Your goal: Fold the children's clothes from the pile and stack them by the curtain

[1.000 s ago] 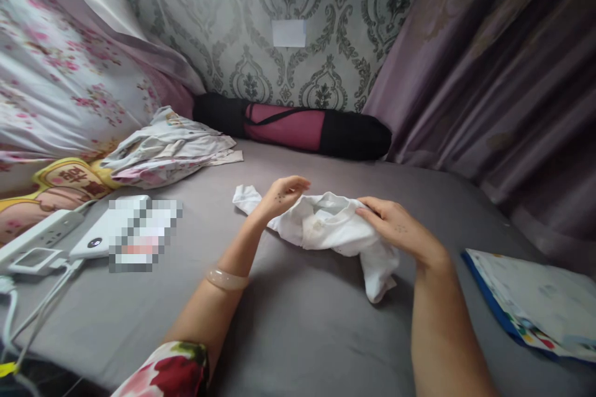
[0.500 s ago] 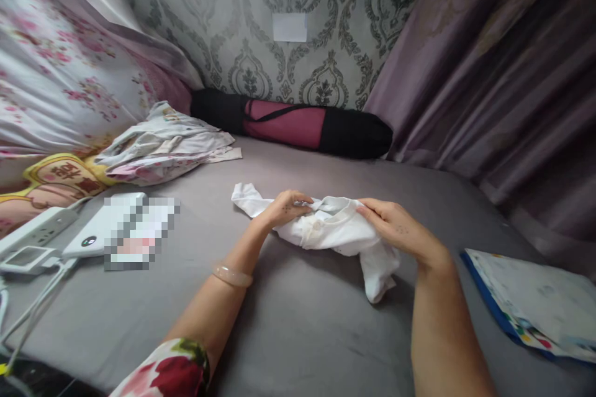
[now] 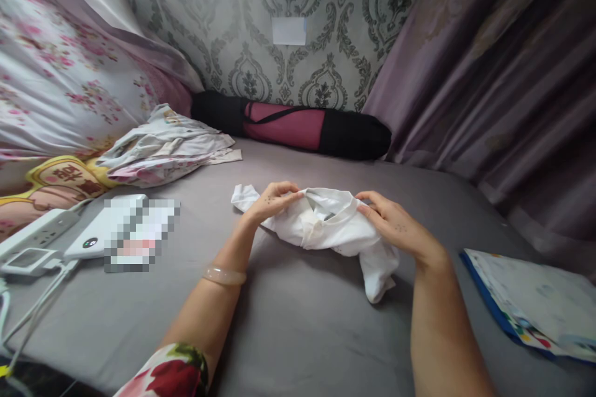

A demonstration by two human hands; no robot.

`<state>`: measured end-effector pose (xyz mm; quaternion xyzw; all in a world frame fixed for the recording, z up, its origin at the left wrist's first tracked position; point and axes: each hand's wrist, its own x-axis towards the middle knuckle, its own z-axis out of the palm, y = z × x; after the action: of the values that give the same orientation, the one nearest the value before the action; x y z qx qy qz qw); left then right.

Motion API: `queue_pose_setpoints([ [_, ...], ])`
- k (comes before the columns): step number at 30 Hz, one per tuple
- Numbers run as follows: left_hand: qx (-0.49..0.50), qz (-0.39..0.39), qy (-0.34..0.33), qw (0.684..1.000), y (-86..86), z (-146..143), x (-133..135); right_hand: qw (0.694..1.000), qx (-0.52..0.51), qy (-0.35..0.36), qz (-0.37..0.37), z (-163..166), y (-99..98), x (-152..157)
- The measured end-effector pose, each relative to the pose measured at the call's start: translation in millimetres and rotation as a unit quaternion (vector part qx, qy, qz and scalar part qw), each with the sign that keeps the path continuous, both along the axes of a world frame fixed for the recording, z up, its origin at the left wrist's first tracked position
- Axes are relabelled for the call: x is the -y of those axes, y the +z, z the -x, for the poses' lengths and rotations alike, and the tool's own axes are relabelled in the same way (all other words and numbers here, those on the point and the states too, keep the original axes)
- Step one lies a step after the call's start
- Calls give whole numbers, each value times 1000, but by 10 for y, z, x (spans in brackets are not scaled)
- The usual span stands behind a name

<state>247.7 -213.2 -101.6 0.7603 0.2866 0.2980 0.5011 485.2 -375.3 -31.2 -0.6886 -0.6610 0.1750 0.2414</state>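
The white garment (image 3: 328, 237) lies crumpled between the left hand (image 3: 275, 200) and right hand (image 3: 390, 220), which pinch opposite sides of its neckline (image 3: 345, 212).

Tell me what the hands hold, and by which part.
A white garment: the left hand and right hand each hold its neckline, at opposite sides.

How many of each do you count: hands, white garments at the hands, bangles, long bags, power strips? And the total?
Hands: 2 (left hand, right hand)
White garment at the hands: 1
Bangle: 1
Long bag: 1
Power strip: 1
Total: 6
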Motion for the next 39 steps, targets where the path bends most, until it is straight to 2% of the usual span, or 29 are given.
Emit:
queue_pose_setpoints([
  [4, 48, 35, -18, 998, 171, 118, 30, 1000, -4, -5, -7, -10, -6, -12],
  [9, 33, 26, -4, 999, 321, 168, 83, 999, -29, 12, -22, -36, -32, -56],
  [16, 2, -42, 28, 999, 377, 126, 108, 995, -80, -17, -57, -100, -177, -150],
  [22, -32, -60, 17, 998, 420, 248, 72, 990, -110, -26, -81, -94, -255, -202],
  [25, -23, -72, -11, 997, 422, 298, 50, 989, -120, -29, -86, -85, -262, -214],
  [30, -14, -105, -27, 994, 451, 321, 72, 985, -135, -28, -101, -50, -229, -197],
  [35, 25, -113, 37, 993, 589, 353, 162, 985, -127, -16, -119, 14, -117, -163],
  [39, 68, -111, 76, 989, 787, 362, 226, 982, -107, -1, -158, 61, 14, -150],
])
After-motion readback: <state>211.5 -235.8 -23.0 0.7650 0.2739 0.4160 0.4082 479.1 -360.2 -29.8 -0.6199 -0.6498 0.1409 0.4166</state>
